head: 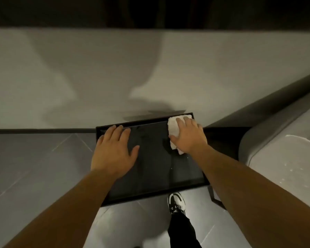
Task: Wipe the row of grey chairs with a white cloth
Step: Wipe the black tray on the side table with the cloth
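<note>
white cloth [174, 126] partly hidden under flat right hand [188, 138]

**No legible writing**

No text, label, brand or number can be read. The black side table [150, 167], the white cloth [174, 126] at its 1 o'clock corner and the black-and-white sneaker [176, 202] at 6 o'clock show no readable marks.

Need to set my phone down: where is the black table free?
Free on the table: the middle strip between left hand and right hand, down to the near rim. Crowded: far right corner, under the white cloth.
</note>
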